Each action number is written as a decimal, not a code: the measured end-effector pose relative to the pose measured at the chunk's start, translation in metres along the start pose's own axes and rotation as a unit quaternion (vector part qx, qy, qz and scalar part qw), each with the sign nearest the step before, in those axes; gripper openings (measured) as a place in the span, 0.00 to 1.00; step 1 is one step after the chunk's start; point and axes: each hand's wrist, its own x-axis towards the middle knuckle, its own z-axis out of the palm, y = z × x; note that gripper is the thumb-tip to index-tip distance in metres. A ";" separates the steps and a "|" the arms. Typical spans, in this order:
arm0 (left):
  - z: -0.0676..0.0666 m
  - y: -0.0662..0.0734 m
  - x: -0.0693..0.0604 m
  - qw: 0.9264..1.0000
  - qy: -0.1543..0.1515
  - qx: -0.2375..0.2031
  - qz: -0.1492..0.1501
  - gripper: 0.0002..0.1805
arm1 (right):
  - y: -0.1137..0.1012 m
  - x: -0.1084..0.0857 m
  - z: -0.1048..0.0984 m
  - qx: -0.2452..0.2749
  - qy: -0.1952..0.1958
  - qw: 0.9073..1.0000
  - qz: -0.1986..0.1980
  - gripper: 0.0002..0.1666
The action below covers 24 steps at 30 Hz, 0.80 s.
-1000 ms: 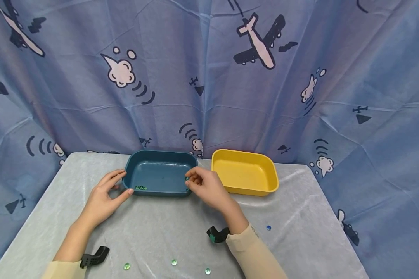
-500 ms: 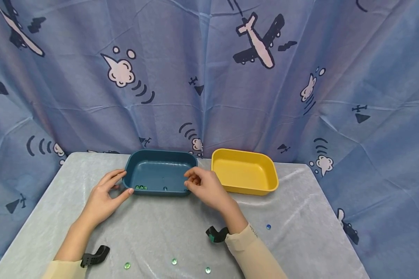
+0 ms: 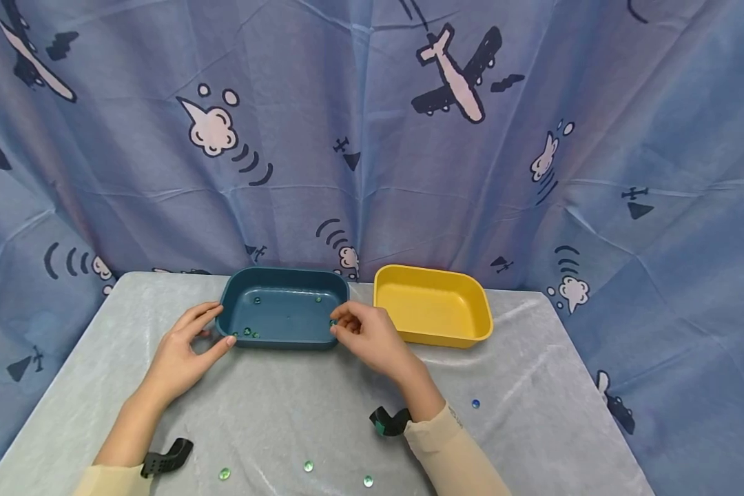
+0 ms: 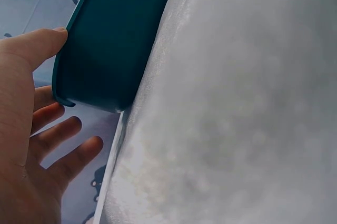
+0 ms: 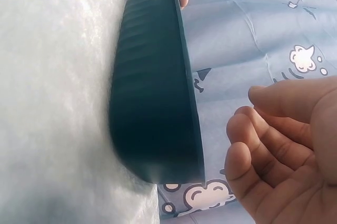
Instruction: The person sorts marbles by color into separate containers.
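In the head view, my left hand [image 3: 182,358] rests against the left end of the teal tray [image 3: 285,344]; its thumb touches the near rim and the fingers are spread along the end. The left wrist view shows the thumb on the tray's edge and the other fingers extended. Over the tray's right end, my right hand [image 3: 372,335] pinches a small green glass marble [image 3: 333,322] between thumb and index finger. In the right wrist view the marble is hidden. Several marbles lie inside the tray, among them a green marble [image 3: 318,300] at the far side.
A yellow tray [image 3: 434,303] stands to the right of the teal one. On the grey cloth nearer me lie a blue marble [image 3: 475,404] and three greenish marbles, one a light green marble [image 3: 224,474]. A patterned blue curtain [image 3: 359,138] hangs behind the table.
A marble left the right fingertips and appeared in the tray; another now shows at those fingertips. Marbles in the tray have rolled apart, some to its far side. Both hands stay nearly in place.
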 end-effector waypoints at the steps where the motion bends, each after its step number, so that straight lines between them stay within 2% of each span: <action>1: 0.000 0.000 0.000 1.000 0.001 0.000 0.000 0.35 | 0.000 -0.001 0.000 0.001 0.000 1.000 -0.002 0.07; 8: 0.000 0.000 -0.001 1.000 0.001 -0.003 0.003 0.35 | -0.003 -0.009 -0.002 0.004 -0.001 1.000 -0.010 0.06; 15: 0.001 0.000 -0.001 1.000 0.002 -0.002 0.004 0.35 | -0.011 -0.025 -0.006 0.000 -0.018 1.000 -0.010 0.06; 24: 0.000 0.001 -0.001 1.000 0.002 0.002 0.004 0.35 | -0.013 -0.049 0.002 -0.003 -0.074 0.997 -0.012 0.05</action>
